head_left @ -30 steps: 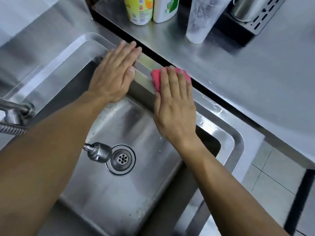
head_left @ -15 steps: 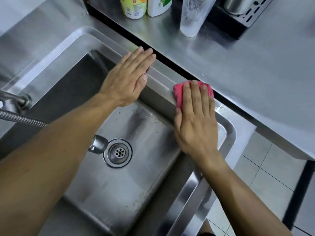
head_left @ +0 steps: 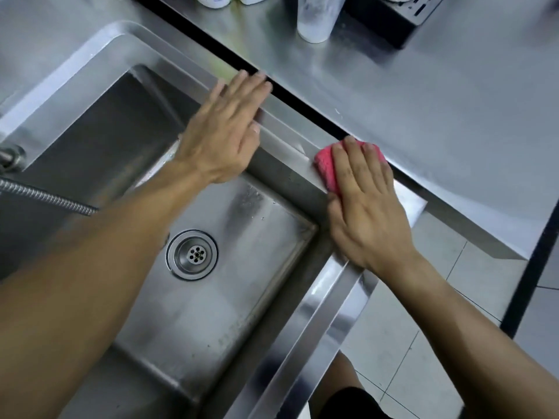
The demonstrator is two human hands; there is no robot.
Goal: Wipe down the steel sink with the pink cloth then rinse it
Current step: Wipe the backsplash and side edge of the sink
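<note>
Cloth, pink and folded small, lay on the sink rim at its near right corner, pinned flat under the straight fingers of the right hand, likely so the whole palm could drive it along the ledge. The left hand rested open and flat on the same rim further back, holding nothing, seemingly as a brace. Bottles and a tumbler stood back on the bench, well apart from the wiping.
</note>
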